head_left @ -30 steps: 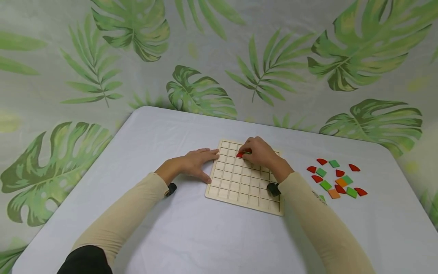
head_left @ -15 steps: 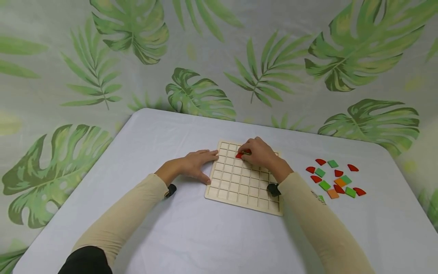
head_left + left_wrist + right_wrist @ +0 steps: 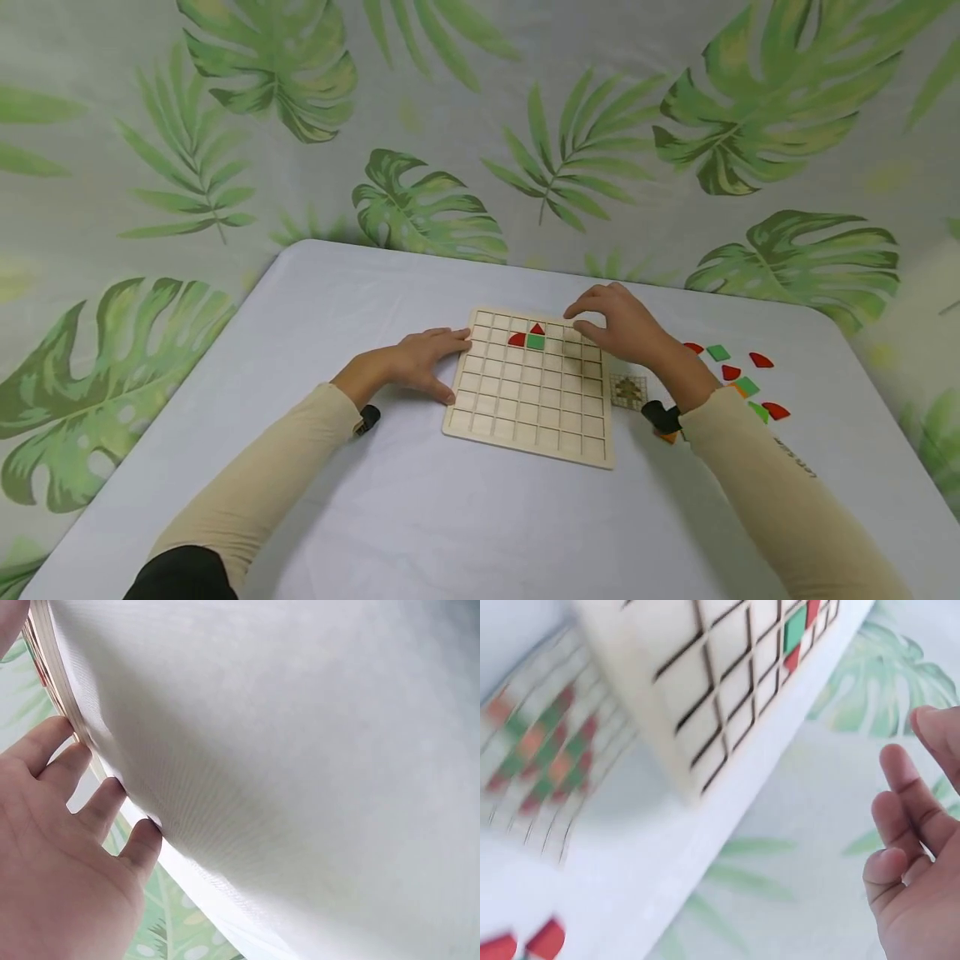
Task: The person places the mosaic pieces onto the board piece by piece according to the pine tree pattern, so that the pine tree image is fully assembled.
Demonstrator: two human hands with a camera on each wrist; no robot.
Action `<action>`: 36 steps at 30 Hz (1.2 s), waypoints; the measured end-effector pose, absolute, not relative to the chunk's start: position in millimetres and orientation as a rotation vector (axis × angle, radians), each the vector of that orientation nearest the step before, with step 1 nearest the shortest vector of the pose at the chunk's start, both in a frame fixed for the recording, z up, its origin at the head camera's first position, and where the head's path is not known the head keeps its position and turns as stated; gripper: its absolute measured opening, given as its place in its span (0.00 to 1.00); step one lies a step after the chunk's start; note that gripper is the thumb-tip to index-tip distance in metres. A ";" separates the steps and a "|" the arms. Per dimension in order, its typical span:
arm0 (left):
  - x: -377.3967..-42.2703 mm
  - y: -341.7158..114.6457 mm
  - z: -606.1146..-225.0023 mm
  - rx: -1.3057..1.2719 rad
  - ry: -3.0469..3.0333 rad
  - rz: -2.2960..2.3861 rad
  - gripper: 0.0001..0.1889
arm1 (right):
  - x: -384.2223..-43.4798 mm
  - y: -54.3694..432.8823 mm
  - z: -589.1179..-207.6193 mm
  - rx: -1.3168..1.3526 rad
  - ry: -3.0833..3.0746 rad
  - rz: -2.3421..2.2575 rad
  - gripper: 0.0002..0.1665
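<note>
A pale wooden grid board [image 3: 525,392] lies on the white table. Near its far edge sit a green square tile [image 3: 536,342], a red quarter-round tile [image 3: 517,339] to its left and a red triangular tile [image 3: 537,329] just beyond it. My left hand [image 3: 411,363] rests with fingers spread against the board's left edge; in the left wrist view its fingertips [image 3: 79,754] touch that edge. Over the board's far right corner is my right hand [image 3: 618,323], its fingers loosely bent and holding nothing, as the right wrist view also shows.
A small pattern card [image 3: 628,390] with a gridded tile picture lies beside the board's right edge. Farther right are scattered loose tiles, among them a red one [image 3: 761,360] and a green one [image 3: 717,352], partly hidden by my right forearm.
My right hand has let go of the tiles at the board's far side and moved right, uncovering the red and green tiles and the pattern card. My left hand has stayed at the board's edge.
</note>
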State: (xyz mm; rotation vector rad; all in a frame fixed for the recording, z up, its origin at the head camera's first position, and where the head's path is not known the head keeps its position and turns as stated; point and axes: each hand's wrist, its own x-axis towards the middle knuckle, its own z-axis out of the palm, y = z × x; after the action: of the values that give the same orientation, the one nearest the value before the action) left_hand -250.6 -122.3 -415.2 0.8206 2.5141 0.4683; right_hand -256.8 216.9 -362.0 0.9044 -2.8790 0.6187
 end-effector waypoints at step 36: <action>-249.4 -121.4 -410.3 0.846 2.518 0.472 0.48 | -231.9 362.2 -403.3 0.522 -3.161 0.457 0.16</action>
State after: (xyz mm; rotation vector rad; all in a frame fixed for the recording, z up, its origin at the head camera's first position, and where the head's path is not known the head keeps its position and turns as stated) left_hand -249.4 -121.4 -410.3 0.8459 2.5182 0.4722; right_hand -231.9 362.2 -403.3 0.5225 -3.1607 0.4568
